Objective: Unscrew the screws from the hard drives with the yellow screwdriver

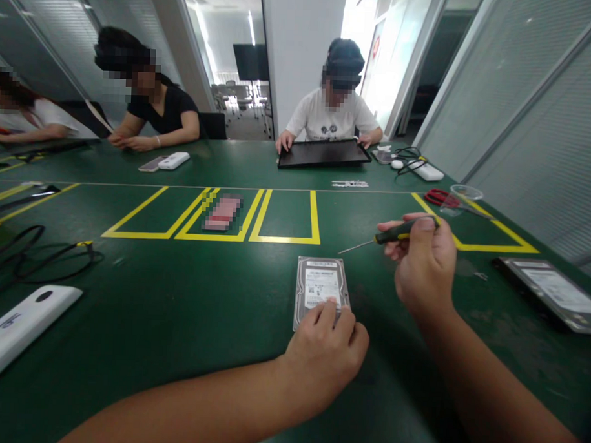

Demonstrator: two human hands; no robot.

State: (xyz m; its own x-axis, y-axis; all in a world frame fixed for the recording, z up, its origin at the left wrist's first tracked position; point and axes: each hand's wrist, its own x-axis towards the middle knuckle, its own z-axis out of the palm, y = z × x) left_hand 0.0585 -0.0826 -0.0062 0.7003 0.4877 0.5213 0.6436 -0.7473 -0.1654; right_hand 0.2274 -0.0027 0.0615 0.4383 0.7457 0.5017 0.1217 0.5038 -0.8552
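Observation:
A silver hard drive [321, 280] with a white label lies flat on the green table in front of me. My left hand [327, 348] is closed over its near right corner, fingertips resting on the label side; the thumb is hidden. My right hand [427, 265] grips a screwdriver [399, 231] by its dark green and yellow handle, raised above the table. The thin shaft slopes down to the left, and its tip is close to the drive's far right corner, apparently not touching it.
At right lies another hard drive [555, 289], with tiny screws [480, 276] nearby. Red-handled scissors [442, 198] and a clear plastic cup [464, 194] stand behind. A white power bank [25, 331] and black cables [47, 258] are at left. Across the table, a person holds a black panel [324, 155].

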